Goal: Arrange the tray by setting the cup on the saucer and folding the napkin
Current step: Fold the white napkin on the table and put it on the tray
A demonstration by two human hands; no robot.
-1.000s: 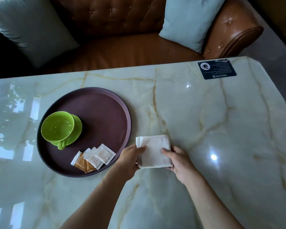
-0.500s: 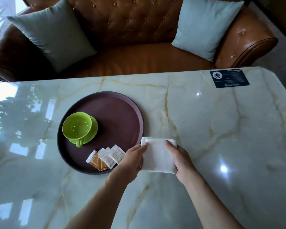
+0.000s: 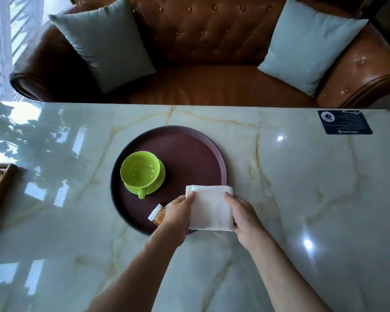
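The green cup (image 3: 140, 169) already sits on its matching saucer (image 3: 156, 185), toward the left side of the round brown tray (image 3: 190, 145), its handle pointing to the near edge. That half of the job looks done.

The white napkin (image 3: 209, 207) is folded into a neat, thick rectangle and is held over the near right part of the tray, its right side reaching about as far as the tray's rim. The left hand (image 3: 177, 213) pinches its left edge, thumb on top near the far corner. The right hand (image 3: 243, 212) grips the right edge the same way, thumb on top with the fingers curled underneath. My guess is that the folding is finished, or nearly so, and what remains is to lay the napkin down on the tray and let go.

Whether the napkin already rests on the tray or hangs just above it, I cannot tell. The fingers under it are hidden. A small orange and white packet (image 3: 158, 216) peeks out from behind the left hand on the tray's near side; anything else lying beside it is covered by the hand and the napkin. The print on the dark card (image 3: 345, 122) at the far right corner of the marble table (image 3: 302, 199) is too small to read.
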